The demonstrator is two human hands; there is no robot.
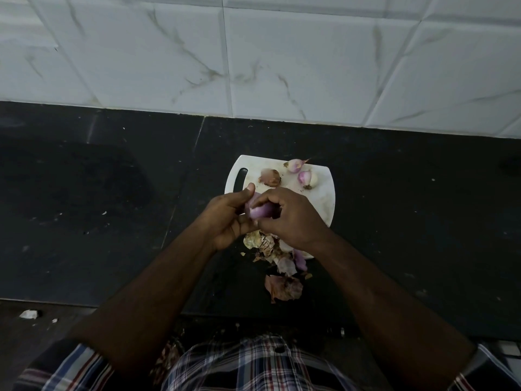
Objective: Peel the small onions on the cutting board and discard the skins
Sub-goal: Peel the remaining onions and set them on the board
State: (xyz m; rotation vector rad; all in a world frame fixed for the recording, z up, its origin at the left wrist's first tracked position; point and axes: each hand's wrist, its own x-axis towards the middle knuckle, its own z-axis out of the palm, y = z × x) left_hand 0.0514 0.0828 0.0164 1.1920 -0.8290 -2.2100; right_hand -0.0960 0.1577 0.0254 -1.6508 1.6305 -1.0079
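A small purple onion is held above the white cutting board. My left hand grips it from the left with the thumb up. My right hand pinches it from the right, fingers curled over its top. Three more small onions lie at the board's far end: a brown-skinned onion, a pink onion with a tail and a partly peeled onion. Loose skins are piled at the board's near edge and on the counter below my hands.
The board lies on a dark stone counter against a white tiled wall. Small scraps dot the counter, and a pale scrap sits at its near left edge. My checked shirt fills the bottom of the view.
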